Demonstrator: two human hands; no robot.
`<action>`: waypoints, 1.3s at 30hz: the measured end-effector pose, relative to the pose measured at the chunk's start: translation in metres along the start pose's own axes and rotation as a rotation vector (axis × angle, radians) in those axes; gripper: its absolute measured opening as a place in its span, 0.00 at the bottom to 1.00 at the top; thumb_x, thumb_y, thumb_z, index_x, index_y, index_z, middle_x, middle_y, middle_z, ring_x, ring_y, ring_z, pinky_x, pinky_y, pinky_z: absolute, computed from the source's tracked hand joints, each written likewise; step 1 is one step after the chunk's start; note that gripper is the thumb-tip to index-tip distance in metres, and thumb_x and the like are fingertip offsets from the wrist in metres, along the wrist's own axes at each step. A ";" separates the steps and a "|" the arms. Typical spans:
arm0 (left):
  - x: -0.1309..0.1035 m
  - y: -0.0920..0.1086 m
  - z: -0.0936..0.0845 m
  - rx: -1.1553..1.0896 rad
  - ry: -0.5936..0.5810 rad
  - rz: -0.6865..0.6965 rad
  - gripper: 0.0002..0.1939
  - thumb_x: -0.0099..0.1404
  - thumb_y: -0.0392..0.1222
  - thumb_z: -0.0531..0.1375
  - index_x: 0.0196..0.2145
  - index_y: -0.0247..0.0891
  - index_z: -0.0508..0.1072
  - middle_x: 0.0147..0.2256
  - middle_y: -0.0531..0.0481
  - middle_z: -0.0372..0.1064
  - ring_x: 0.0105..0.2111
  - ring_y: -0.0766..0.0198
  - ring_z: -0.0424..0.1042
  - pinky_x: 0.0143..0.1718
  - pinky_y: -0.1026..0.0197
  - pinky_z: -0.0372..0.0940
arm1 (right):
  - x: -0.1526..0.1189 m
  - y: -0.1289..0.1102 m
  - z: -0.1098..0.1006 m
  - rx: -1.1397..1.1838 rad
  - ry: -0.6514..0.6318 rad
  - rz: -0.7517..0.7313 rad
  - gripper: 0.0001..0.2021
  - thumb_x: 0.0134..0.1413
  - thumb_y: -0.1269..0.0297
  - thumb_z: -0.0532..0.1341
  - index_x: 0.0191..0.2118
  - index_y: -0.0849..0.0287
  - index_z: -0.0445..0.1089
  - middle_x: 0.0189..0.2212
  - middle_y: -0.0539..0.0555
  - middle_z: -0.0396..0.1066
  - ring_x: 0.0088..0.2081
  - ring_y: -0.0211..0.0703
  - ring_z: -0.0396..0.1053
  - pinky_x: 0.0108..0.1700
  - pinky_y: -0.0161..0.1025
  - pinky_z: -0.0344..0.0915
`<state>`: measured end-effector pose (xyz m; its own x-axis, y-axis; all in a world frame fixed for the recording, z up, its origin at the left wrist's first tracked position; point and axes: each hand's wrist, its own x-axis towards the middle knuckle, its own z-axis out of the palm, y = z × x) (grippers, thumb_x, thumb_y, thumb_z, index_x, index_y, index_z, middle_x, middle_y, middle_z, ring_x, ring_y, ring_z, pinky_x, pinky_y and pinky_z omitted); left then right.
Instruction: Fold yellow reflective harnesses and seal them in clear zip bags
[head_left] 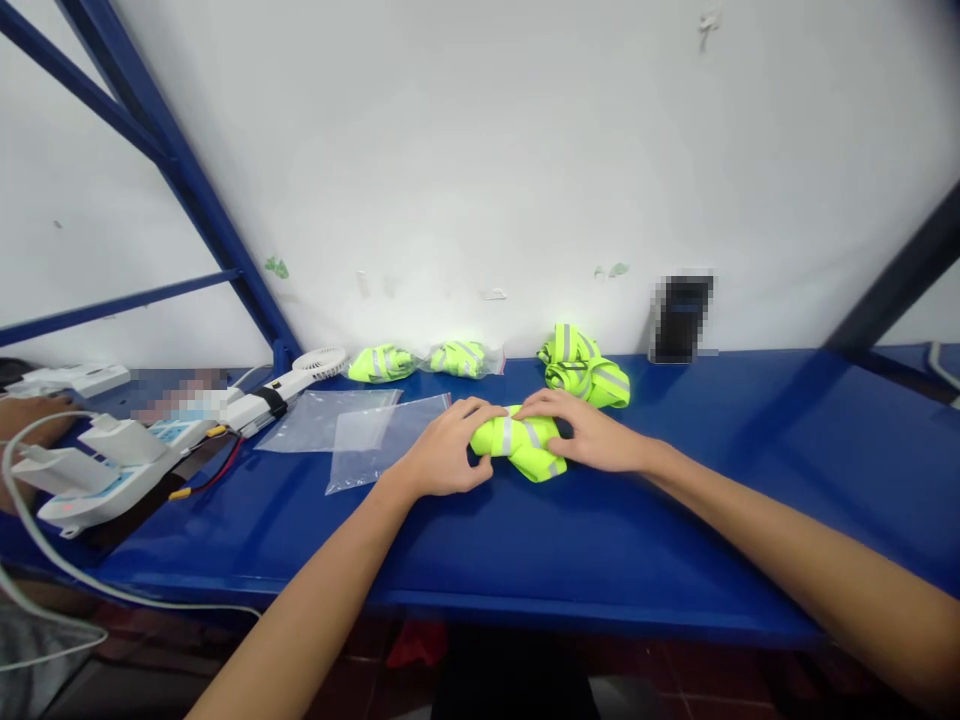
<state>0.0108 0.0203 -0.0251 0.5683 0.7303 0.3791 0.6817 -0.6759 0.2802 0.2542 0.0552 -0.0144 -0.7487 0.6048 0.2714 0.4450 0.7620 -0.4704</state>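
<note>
Between my two hands, a neon-yellow reflective vest [510, 437] with grey stripes lies bundled on the blue table. My left hand [454, 447] grips its left end, fingers curled over the top and thumb low. At the other end, my right hand [581, 430] holds the bundle with fingers on top and thumb in front. Two clear plastic bags [375, 440] lie flat and overlapping, left of my left hand. Behind my right hand sits another loosely bundled yellow vest [581, 365]. Two bagged yellow bundles [457, 358] rest near the wall.
A white power strip [142, 450] with chargers and cables stands at the left, beside a white handheld fan [319, 362]. A dark phone [679, 318] leans on the wall. Blue frame bars [202, 220] rise at the left. Another person's hand [34, 425] shows at the far left.
</note>
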 end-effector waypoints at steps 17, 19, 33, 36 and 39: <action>0.005 -0.021 0.014 -0.654 0.241 -0.294 0.25 0.68 0.54 0.49 0.54 0.34 0.67 0.46 0.44 0.71 0.45 0.54 0.70 0.46 0.56 0.64 | 0.020 -0.006 0.029 0.968 0.287 0.276 0.21 0.41 0.71 0.64 0.46 0.57 0.68 0.38 0.50 0.73 0.39 0.45 0.71 0.40 0.38 0.67; 0.002 -0.024 0.013 -0.618 0.218 -0.312 0.28 0.70 0.54 0.45 0.61 0.37 0.60 0.52 0.43 0.67 0.52 0.52 0.66 0.54 0.52 0.59 | 0.026 -0.007 0.033 1.203 0.375 0.383 0.17 0.41 0.72 0.63 0.41 0.57 0.69 0.34 0.49 0.73 0.35 0.42 0.71 0.39 0.37 0.67; 0.005 -0.004 0.003 -0.261 0.363 -0.092 0.16 0.61 0.42 0.60 0.46 0.37 0.69 0.44 0.43 0.70 0.45 0.55 0.69 0.48 0.55 0.64 | 0.011 0.002 0.030 1.210 0.140 0.446 0.23 0.61 0.47 0.46 0.31 0.57 0.69 0.20 0.51 0.68 0.20 0.40 0.64 0.22 0.35 0.61; 0.008 -0.006 0.005 -0.588 0.425 -0.283 0.18 0.62 0.50 0.60 0.44 0.34 0.71 0.39 0.45 0.73 0.37 0.58 0.72 0.38 0.60 0.66 | 0.003 0.006 0.021 0.635 0.217 0.225 0.29 0.63 0.43 0.42 0.33 0.59 0.72 0.24 0.55 0.70 0.26 0.45 0.67 0.29 0.41 0.66; 0.013 -0.006 0.007 -0.892 0.479 -0.401 0.22 0.59 0.53 0.61 0.45 0.33 0.72 0.40 0.44 0.75 0.37 0.58 0.73 0.36 0.62 0.66 | -0.004 0.001 0.013 0.156 0.442 -0.002 0.25 0.58 0.51 0.57 0.59 0.55 0.61 0.49 0.59 0.69 0.42 0.51 0.70 0.45 0.49 0.68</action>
<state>0.0177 0.0345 -0.0276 0.0081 0.9300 0.3674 0.0872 -0.3666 0.9263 0.2510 0.0507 -0.0270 -0.4533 0.6696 0.5883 0.3393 0.7400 -0.5808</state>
